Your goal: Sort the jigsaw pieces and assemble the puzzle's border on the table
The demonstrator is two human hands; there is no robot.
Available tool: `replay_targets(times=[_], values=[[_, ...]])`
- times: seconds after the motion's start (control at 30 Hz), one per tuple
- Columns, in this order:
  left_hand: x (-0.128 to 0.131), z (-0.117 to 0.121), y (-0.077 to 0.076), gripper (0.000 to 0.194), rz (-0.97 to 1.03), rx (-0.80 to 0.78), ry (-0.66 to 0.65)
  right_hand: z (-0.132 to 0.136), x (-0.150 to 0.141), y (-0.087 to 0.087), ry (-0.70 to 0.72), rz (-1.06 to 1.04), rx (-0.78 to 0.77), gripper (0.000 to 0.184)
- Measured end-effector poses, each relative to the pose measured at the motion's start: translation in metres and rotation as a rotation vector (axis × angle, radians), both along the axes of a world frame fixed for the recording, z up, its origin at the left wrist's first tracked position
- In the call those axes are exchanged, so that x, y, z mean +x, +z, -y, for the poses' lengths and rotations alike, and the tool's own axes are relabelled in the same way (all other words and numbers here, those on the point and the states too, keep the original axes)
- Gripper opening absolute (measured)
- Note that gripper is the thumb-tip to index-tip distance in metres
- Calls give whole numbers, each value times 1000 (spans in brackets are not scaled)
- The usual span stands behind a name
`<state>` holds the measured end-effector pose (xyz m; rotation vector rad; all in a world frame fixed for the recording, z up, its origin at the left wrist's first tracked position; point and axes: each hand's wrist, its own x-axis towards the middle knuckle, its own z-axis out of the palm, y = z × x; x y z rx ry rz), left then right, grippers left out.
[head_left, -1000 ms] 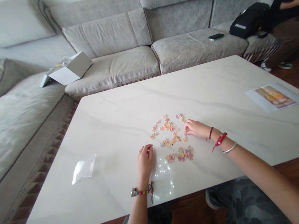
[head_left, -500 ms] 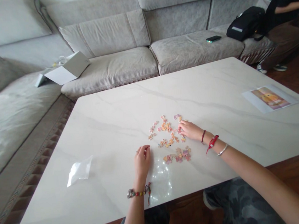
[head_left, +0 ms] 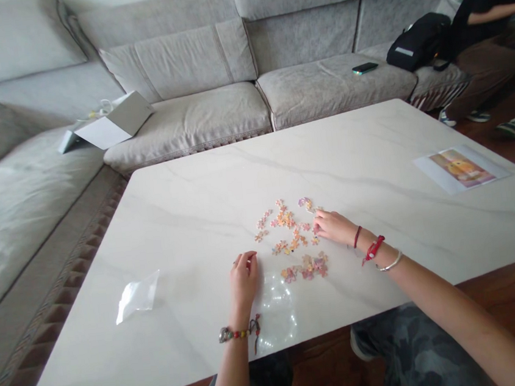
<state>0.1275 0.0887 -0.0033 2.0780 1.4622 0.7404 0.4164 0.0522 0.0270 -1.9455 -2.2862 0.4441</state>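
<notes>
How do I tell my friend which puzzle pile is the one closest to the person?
Find the white table in front of the grey sofa. On its near half, right of the person's left hand and, in the picture, below the right hand, is a pinkish-yellow puzzle pile. It lies closest to the near edge, a narrow gap from the other puzzle pieces.

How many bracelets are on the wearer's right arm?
3. Going up from the right hand: a thin dark-red cord, then a thicker red band, then a silver-coloured bangle. Any beyond the picture's edge would be out of view.
</notes>
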Motion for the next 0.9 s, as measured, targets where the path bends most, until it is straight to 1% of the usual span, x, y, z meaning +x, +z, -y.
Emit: replay_targets(times=[0.13, 0.2, 0.3, 0.37, 0.4, 0.47, 0.57, 0.63, 0.73, 0.83, 0.9], values=[[-1, -1, -1, 23, 4, 11, -3, 20, -5, 13, -10, -44, 44, 11], [-1, -2, -1, 23, 4, 8, -9, 34, -15, 16, 47, -91, 58, 11], [0, -2, -1, 23, 1, 6, -24, 51, -30, 14, 150, -74, -14, 8], [-1, -3, -1, 23, -5, 6, -25, 53, -33, 10, 173, -75, -49, 8], [-1, -3, 0, 23, -7, 5, -22, 52, -30, 9, 167, -87, -45, 9], [-1, -3, 1, 23, -9, 2, -13, 43, -18, 10, 119, -112, 9, 10], [-2, -3, 2, 23, -3, 3, -12, 21, 6, 13, 4, -90, 113, 15], [-1, -3, 1, 23, -4, 8, -14, 5, 16, 12, -33, -26, 96, 20], [-1, -5, 0, 22, -12, 16, -25, -14, 20, 4, -26, 30, 21, 13], [0, -2, 6, 24, -23, 23, -34, -19, 18, -2, -16, 39, 5, 8], [1, 7, 14, 24, -39, 17, -89, -14, 17, -2, -14, 47, -1, 10]])
